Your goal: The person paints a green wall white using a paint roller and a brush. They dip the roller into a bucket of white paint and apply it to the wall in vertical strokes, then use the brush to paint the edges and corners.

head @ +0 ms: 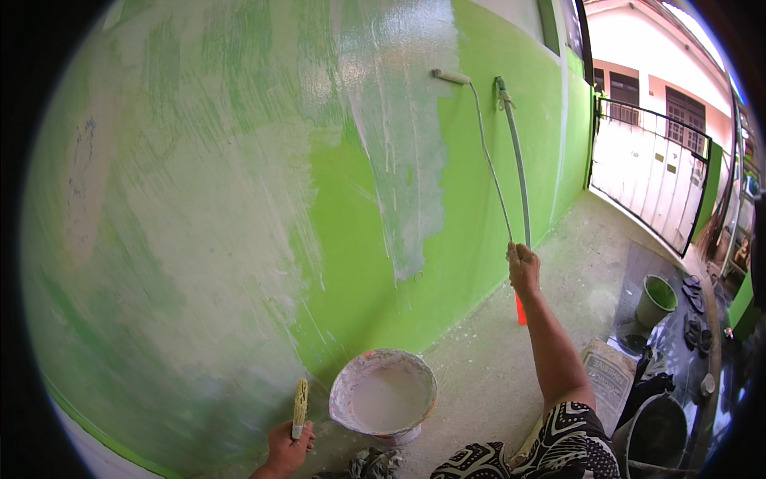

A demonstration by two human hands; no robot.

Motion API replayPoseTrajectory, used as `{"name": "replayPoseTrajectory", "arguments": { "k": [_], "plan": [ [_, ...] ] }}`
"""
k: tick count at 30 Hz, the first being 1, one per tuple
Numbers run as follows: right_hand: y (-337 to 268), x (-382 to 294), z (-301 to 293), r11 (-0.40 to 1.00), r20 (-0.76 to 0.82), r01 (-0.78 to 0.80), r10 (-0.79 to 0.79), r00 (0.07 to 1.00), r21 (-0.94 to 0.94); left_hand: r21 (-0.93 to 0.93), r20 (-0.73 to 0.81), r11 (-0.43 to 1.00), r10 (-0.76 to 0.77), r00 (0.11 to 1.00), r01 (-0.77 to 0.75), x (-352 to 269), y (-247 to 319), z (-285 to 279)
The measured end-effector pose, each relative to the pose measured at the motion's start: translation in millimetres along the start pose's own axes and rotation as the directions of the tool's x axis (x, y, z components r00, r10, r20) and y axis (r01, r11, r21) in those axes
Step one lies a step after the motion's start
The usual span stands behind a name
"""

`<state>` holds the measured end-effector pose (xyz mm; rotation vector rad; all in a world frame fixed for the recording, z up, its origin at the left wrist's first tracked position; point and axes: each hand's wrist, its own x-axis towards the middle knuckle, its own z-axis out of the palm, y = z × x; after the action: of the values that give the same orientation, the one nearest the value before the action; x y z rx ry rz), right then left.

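My right hand (524,270) grips the long bent wire frame of a paint roller (453,76), whose pale sleeve is at the green wall (473,155) beside a wet whitish patch. A grey pole (518,161) with a cord tied near its top passes behind that hand. Below my fist shows an orange-red piece (521,310); whether it belongs to the roller or the pole I cannot tell. Low down, my left hand (288,449) holds a paintbrush (301,401) upright by its base, its bristles yellowish. Right of the brush stands a paint-smeared bucket (339,389) of whitish liquid.
A dark crumpled cloth or bag (374,464) lies in front of the bucket. To the right are a printed sack (607,374), a dark bucket (658,428), a green-stained pail (656,302) and sandals (693,293). A metal gate (649,170) closes the far end.
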<state>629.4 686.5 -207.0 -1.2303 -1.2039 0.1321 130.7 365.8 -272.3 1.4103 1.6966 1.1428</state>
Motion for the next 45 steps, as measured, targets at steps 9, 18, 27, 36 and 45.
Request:
{"name": "replayPoseTrajectory", "arguments": {
  "k": [9, 18, 27, 36, 45],
  "plan": [
    [-137.8, 133.1, 4.3, 0.997, -0.012, -0.064, 0.064, 0.998, 0.042, -0.036, -0.015, 0.999, 0.014, 1.0, -0.015, 0.5, 5.5, 1.9],
    [-186.3, 168.9, 5.9, 0.989, 0.049, -0.094, 0.089, 0.995, 0.111, -0.015, -0.013, 0.999, 0.035, 0.999, -0.035, 2.5, 7.0, 0.1],
    [-50.0, -15.0, 22.2, 0.973, 0.135, -0.183, 0.165, 0.977, 0.137, 0.026, -0.018, 0.998, 0.051, 0.999, -0.051, 1.0, 2.0, -7.6],
    [-62.0, -39.7, 33.2, 0.983, 0.069, -0.133, 0.125, 0.99, 0.129, 0.002, 0.006, 0.999, 0.035, 0.999, -0.035, 3.3, -0.1, -4.5],
    [-190.6, 50.9, 52.4, 0.968, 0.06, -0.094, 0.082, 0.995, 0.233, -0.11, -0.009, 0.991, 0.071, 0.997, -0.072, 12.8, 6.4, -1.8]
  ]
}}
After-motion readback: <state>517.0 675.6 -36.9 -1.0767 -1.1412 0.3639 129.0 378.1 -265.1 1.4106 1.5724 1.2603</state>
